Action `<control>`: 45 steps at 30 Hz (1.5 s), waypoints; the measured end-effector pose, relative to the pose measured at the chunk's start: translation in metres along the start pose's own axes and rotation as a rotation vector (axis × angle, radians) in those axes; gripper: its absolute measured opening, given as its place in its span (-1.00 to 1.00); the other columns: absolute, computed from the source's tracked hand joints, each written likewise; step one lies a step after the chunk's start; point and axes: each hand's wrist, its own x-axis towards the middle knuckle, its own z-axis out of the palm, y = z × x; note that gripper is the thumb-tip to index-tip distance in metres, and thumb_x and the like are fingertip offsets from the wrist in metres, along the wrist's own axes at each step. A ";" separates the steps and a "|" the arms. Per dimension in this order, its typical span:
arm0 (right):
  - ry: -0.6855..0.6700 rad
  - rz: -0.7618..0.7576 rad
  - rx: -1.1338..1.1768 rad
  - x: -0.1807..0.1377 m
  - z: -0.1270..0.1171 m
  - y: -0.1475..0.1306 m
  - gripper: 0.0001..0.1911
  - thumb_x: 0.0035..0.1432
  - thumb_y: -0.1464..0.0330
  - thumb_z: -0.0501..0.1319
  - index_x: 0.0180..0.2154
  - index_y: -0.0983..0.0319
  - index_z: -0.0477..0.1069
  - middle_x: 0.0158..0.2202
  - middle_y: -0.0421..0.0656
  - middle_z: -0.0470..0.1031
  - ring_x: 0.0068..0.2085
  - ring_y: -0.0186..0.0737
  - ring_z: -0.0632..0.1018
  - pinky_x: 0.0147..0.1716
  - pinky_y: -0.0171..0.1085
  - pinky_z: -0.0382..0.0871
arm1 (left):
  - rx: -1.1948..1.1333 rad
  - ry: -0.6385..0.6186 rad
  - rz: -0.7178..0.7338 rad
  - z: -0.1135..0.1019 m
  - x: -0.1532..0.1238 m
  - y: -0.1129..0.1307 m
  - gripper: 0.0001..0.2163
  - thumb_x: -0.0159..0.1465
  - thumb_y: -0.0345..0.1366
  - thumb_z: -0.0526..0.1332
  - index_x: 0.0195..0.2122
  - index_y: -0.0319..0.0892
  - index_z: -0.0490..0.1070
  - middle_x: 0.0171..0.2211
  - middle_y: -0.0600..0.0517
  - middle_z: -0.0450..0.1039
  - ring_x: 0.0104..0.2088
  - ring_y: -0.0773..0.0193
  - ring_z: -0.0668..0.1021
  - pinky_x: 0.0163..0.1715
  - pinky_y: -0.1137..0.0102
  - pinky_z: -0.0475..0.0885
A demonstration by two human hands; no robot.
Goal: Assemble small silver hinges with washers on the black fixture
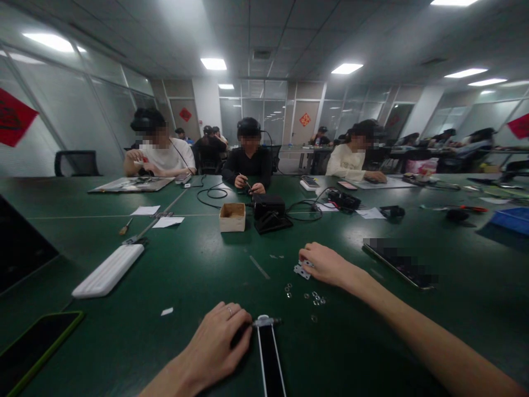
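My left hand (221, 342) rests on the table with its fingers curled. Its fingertips meet the left end of a metal cross fitting (266, 321), which sits at the head of a long black strip with white edges (271, 364). Farther out, my right hand (324, 263) reaches down with bent fingers onto small silvery metal plates with holes (303, 271). Those fingers partly cover the plates, so their exact grip is hidden. Between the hands, several small metal rings (317, 298) lie scattered on the green table (198, 270).
An open cardboard box (232, 220) and a black device on a stand (269, 212) stand ahead. A white power strip (109, 270) lies left, a phone (397, 267) right, and a green-edged phone (39, 347) near left. Three people sit across the table.
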 end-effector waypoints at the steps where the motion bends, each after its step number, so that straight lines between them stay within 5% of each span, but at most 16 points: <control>1: 0.014 -0.029 -0.009 -0.003 -0.001 -0.006 -0.81 0.19 0.43 0.11 -0.20 0.32 0.46 -0.19 0.03 0.46 -0.17 -0.09 0.46 -0.25 -0.21 0.31 | -0.001 -0.005 0.001 0.000 0.000 0.000 -0.84 0.29 -0.40 -0.02 -0.27 -0.15 0.34 -0.37 -0.01 0.44 -0.38 0.19 0.47 -0.37 0.32 0.30; 8: -0.146 -0.219 0.035 -0.018 0.007 -0.041 -0.84 0.18 0.43 0.13 -0.28 0.29 0.48 -0.31 -0.08 0.49 -0.28 -0.18 0.49 -0.28 -0.24 0.33 | 0.015 -0.003 -0.012 -0.002 0.001 0.002 -0.85 0.28 -0.39 -0.01 -0.26 -0.16 0.34 -0.37 -0.01 0.44 -0.39 0.19 0.46 -0.38 0.32 0.30; 30: -0.090 -0.149 -0.125 -0.016 0.030 -0.052 -0.78 0.15 0.47 0.05 -0.29 0.45 0.44 -0.31 0.13 0.47 -0.35 -0.07 0.50 -0.40 -0.24 0.29 | 0.008 0.015 -0.017 -0.007 0.002 0.007 -0.87 0.23 -0.36 0.05 -0.25 -0.17 0.36 -0.37 -0.01 0.45 -0.38 0.18 0.48 -0.37 0.32 0.32; 39: -0.235 -0.290 0.344 -0.027 0.014 -0.055 -0.92 0.06 0.40 0.15 -0.38 0.28 0.38 -0.38 -0.17 0.42 -0.41 -0.31 0.39 -0.42 -0.34 0.25 | 0.032 0.016 -0.007 -0.005 0.001 0.005 -0.87 0.23 -0.38 0.06 -0.26 -0.17 0.37 -0.35 -0.02 0.46 -0.39 0.19 0.49 -0.38 0.32 0.33; 45: -0.016 -0.288 0.616 -0.029 0.016 -0.076 -0.84 0.17 0.38 0.13 -0.30 0.28 0.46 -0.35 -0.17 0.46 -0.39 -0.33 0.41 -0.40 -0.36 0.28 | 0.015 0.210 0.053 -0.005 0.002 0.007 -0.86 0.29 -0.34 0.08 -0.15 -0.19 0.34 -0.29 -0.05 0.47 -0.31 0.18 0.51 -0.32 0.32 0.39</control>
